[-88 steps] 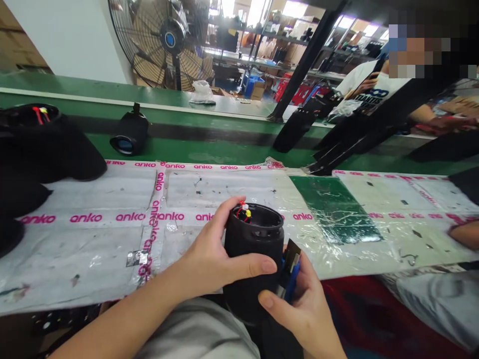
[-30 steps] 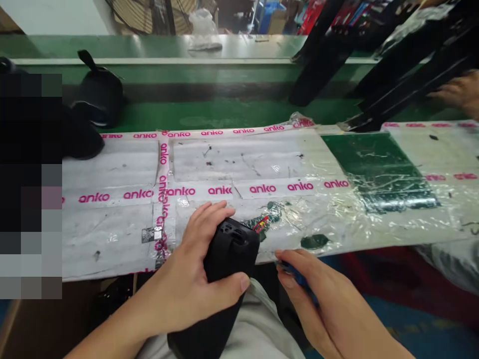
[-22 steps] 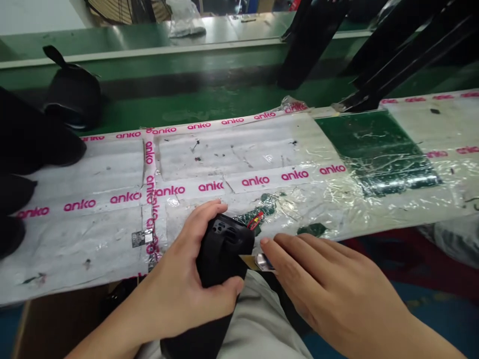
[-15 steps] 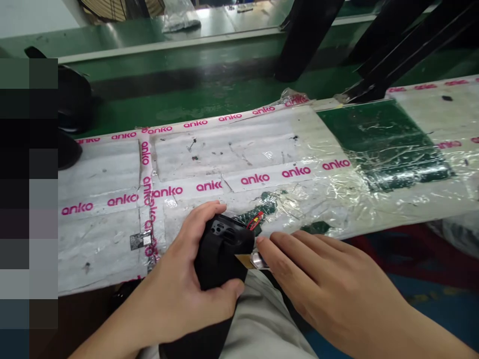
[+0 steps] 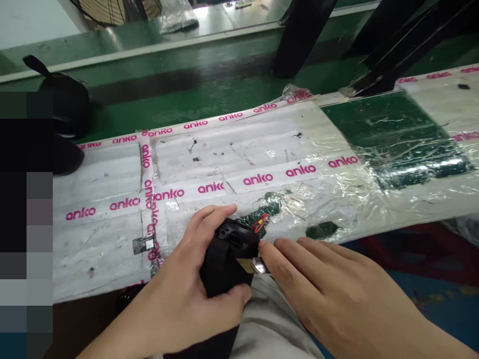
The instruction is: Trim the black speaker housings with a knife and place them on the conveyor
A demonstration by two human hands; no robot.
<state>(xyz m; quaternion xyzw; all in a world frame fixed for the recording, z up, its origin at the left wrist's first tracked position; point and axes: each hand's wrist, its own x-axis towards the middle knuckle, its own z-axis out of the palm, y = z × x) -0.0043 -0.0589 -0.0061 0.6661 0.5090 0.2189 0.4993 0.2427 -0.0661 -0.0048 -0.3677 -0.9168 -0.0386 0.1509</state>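
My left hand (image 5: 194, 284) wraps round a black, cloth-covered cylinder (image 5: 220, 271) that looks like a portable speaker, held tilted above my lap. Its upper end carries a black plastic panel (image 5: 235, 238) with small holes and a slot. Thin red wires (image 5: 260, 223) with a bit of yellow stick out beyond that panel. My right hand (image 5: 322, 284) is closed on a knife (image 5: 259, 266) with a silver metal tip; its handle is hidden under the fingers. The flat blade lies against the cylinder's side, just below the panel.
Under plastic film and pink-lettered tape, a white bench top (image 5: 194, 164) spans the view. Behind it runs a green surface (image 5: 187, 94). A rounded black object with a strap (image 5: 71, 104) stands at left. Dark posts (image 5: 303, 40) rise at the back right. A black label (image 5: 143, 245) lies near the left forearm.
Both hands, with the cylinder and the knife, have shifted slightly right and down in view. The blade remains at the cylinder's side near the panel. The view itself has moved a little.
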